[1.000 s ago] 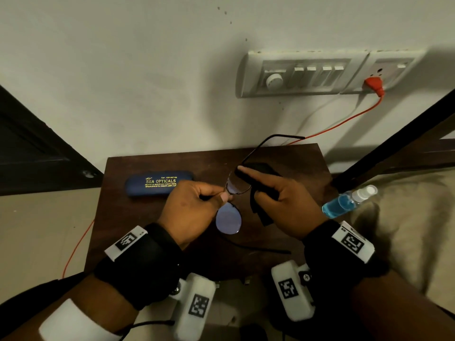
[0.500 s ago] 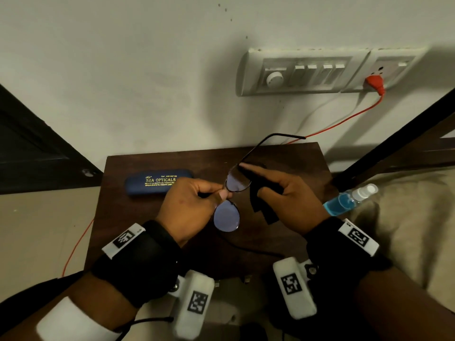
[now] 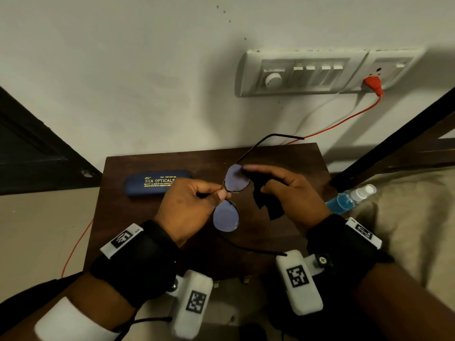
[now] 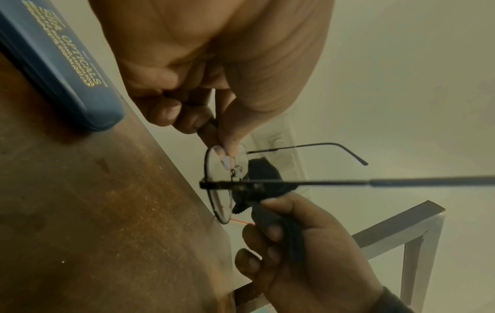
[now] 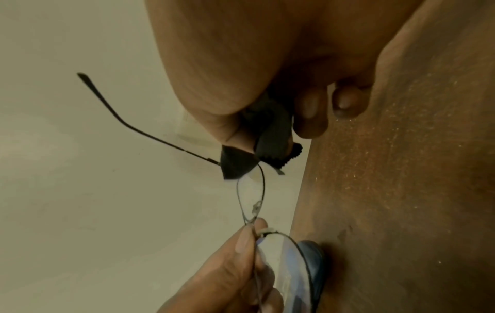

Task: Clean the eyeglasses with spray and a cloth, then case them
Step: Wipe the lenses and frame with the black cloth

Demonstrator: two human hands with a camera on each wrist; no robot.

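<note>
Against a pale wall with a switch panel (image 3: 293,76), a dark wooden desk (image 3: 138,217) carrying a closed blue case (image 3: 147,185) at its far left, with a blue spray bottle (image 3: 349,201) lying off the right edge on a beige surface. Above the desk, eyeglasses (image 3: 226,217) held up, arms unfolded, bridge pinched by the left hand (image 3: 187,207). Right hand (image 3: 293,193) gripping a black cloth (image 3: 267,203), fingers (image 3: 253,168) pressing it around the far lens's outer edge.
</note>
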